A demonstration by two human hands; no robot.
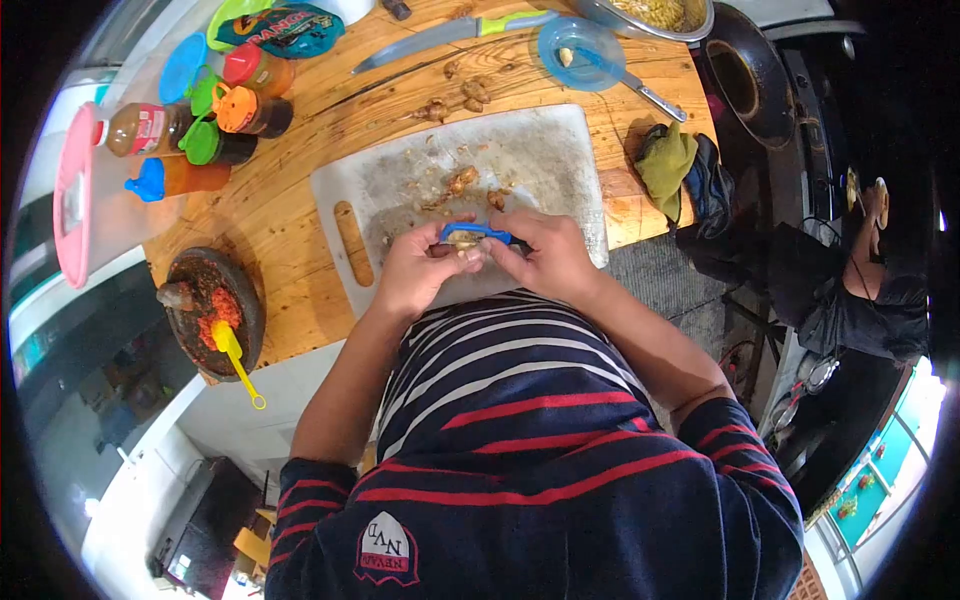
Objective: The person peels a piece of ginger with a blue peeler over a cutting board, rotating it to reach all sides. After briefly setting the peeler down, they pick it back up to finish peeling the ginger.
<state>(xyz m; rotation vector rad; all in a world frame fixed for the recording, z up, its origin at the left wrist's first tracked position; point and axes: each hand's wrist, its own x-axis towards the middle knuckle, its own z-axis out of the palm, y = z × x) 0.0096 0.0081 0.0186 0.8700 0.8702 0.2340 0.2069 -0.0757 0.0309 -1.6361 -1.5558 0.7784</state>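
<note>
My left hand pinches a small pale root piece over the near edge of a white cutting board. My right hand grips a blue-handled peeler laid across that piece. Brown peelings lie scattered on the middle of the board. Both hands are close together, just above my striped shirt.
On the wooden table stand sauce bottles at the left, a stone mortar with red paste and a yellow spoon, a long knife, a blue bowl, a metal bowl and a green cloth. Another person sits at right.
</note>
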